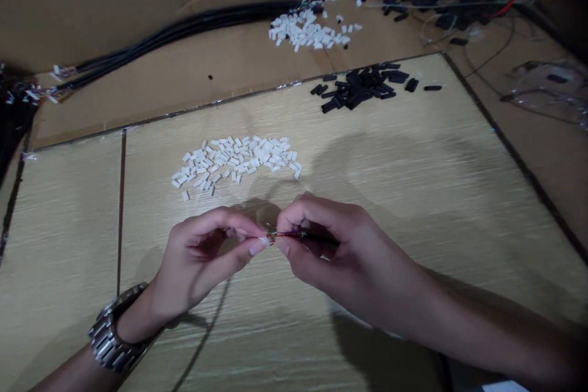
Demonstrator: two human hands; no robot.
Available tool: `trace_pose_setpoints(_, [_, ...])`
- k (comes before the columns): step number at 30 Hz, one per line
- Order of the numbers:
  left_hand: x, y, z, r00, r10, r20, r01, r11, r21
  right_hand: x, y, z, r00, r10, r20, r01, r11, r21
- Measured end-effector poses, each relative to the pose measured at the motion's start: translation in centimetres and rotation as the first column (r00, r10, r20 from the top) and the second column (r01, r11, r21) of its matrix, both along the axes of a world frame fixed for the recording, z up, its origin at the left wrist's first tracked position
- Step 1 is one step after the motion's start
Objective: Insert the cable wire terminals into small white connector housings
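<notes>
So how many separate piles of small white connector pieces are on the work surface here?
2. One white pile lies on the wooden board just beyond the hands; another white pile sits farther back on the cardboard, near the black cables. More may lie hidden among them.

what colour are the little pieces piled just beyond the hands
White: the near pile of small pieces shows best in the head view.

Assembly workbench: white connector piles (236, 159), black sleeve heap (362, 87), cable bundles (184, 30).

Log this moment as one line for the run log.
left hand: pinching white connector | right hand: holding wire at connector | nearby: white pile, black pile
</notes>
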State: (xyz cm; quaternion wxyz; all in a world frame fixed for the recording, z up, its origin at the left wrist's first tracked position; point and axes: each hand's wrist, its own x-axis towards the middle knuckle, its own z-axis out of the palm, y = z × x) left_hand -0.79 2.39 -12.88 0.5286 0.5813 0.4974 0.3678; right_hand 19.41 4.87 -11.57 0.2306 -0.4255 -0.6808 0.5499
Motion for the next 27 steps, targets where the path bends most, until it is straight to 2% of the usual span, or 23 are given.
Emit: trace_pose_setpoints(27, [0.01, -0.2, -0.19, 1.0, 0.004, -0.024, -0.003, 0.999, 0.04, -0.01, -0.05, -0.25, 1.0, -0.006, 0.001, 0.006, 1.0, -0.006])
